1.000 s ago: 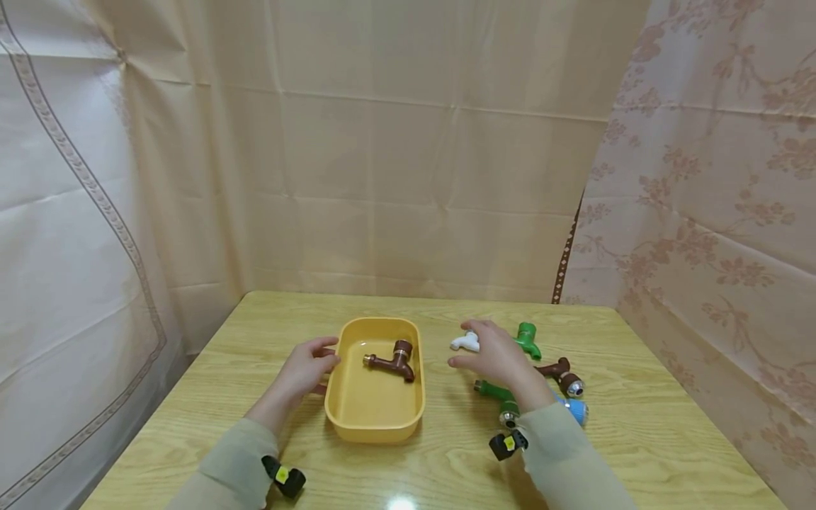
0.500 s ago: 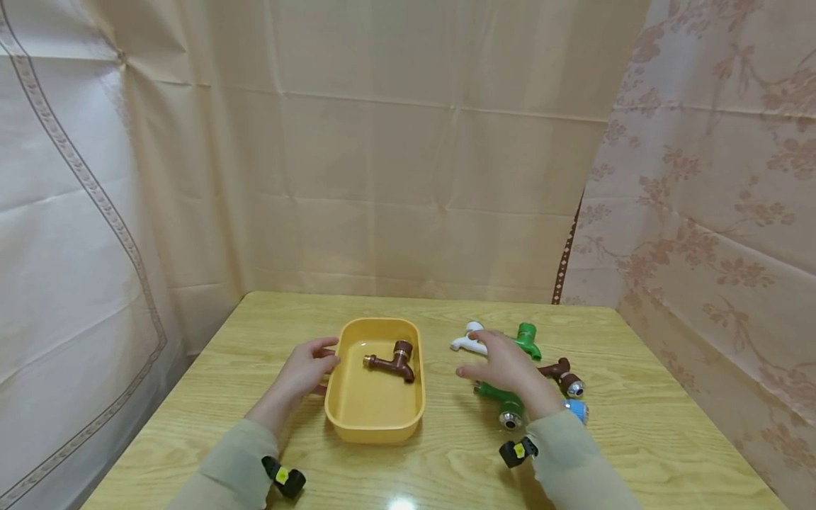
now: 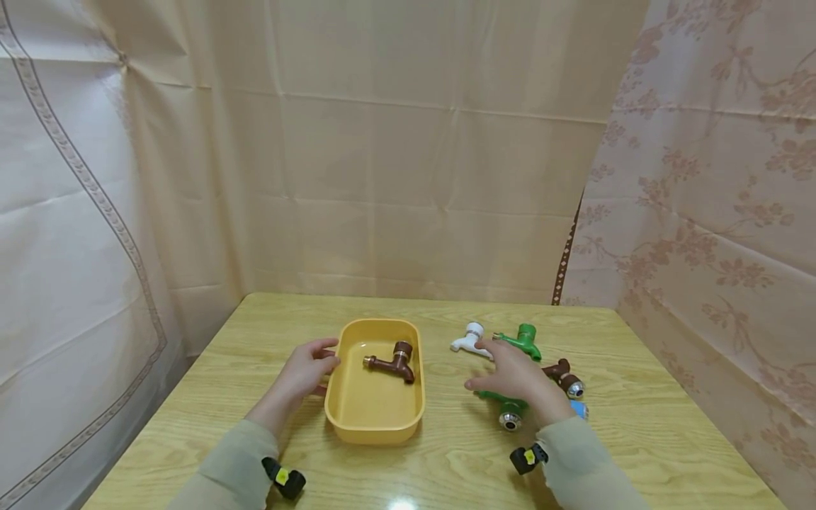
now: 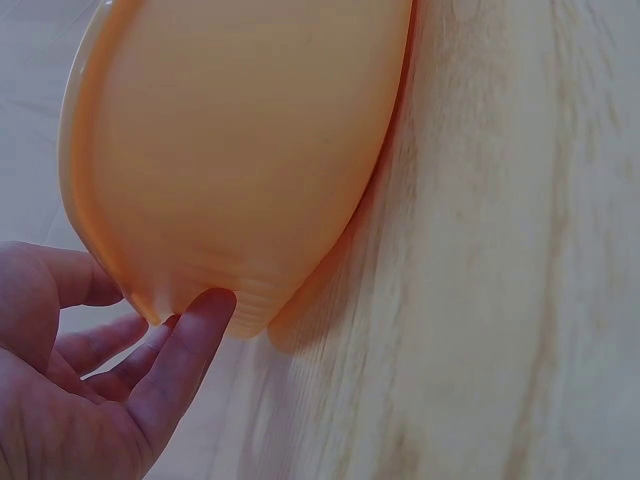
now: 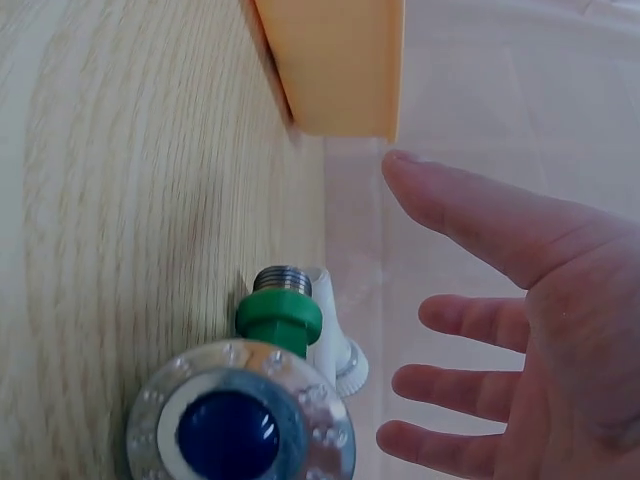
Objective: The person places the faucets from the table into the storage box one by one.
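Observation:
My left hand point(image 3: 307, 368) is at the left side of a yellow plastic tub point(image 3: 376, 433), its relaxed fingers point(image 4: 185, 360) touching the rim and outer wall. Inside the tub lies a brown faucet point(image 3: 390, 365). My right hand point(image 3: 510, 372) hovers, fingers apart and holding nothing, over a dark green faucet point(image 3: 506, 412) with a chrome end. Just beyond its fingertips is a white faucet point(image 3: 470, 340). In the right wrist view, the green faucet's threaded inlet point(image 5: 282, 280) and round chrome-and-blue end point(image 5: 235, 430) lie below the spread fingers.
A bright green faucet point(image 3: 526, 343) lies behind the right hand. To its right are another brown faucet point(image 3: 564, 377) and a blue one point(image 3: 579, 409), partly hidden by the wrist. Cloth point(image 3: 408, 177) hangs behind the wooden table point(image 3: 440, 460).
My right hand has drawn back from the white faucet, toward me and slightly right, over the dark green faucet. The white faucet shows more fully. My left hand and the tub have stayed put.

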The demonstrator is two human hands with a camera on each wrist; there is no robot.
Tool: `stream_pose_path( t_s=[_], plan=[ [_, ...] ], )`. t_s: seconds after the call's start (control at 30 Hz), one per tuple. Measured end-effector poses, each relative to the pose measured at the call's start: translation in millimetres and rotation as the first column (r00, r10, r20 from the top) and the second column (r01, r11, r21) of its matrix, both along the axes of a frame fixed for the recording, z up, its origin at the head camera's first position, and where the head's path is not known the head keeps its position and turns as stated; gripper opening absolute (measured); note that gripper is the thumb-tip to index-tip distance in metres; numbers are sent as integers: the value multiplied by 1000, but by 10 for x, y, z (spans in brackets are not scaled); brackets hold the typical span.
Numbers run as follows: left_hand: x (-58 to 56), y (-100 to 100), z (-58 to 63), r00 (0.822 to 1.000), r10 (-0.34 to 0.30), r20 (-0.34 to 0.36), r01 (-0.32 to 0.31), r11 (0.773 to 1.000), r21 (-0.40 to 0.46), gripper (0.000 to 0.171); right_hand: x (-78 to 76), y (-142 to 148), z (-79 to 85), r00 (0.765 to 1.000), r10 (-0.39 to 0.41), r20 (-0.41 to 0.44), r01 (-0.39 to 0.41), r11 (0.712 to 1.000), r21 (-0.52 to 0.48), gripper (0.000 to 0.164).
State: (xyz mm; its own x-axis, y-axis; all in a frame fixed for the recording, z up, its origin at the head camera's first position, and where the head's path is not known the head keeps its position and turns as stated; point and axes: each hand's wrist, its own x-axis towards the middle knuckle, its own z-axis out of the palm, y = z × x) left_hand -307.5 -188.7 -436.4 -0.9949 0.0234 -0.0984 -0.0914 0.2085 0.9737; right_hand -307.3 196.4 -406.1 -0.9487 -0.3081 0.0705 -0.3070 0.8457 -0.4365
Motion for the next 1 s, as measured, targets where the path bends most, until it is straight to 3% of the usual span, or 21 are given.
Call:
stream_pose_path(
  t_s=[1.0],
  plan=[
    [-6,7,-15,1000,16,-6,-16,1000,-11,45,94,206,-91,994,45,98,-49,998,43,89]
  ],
)
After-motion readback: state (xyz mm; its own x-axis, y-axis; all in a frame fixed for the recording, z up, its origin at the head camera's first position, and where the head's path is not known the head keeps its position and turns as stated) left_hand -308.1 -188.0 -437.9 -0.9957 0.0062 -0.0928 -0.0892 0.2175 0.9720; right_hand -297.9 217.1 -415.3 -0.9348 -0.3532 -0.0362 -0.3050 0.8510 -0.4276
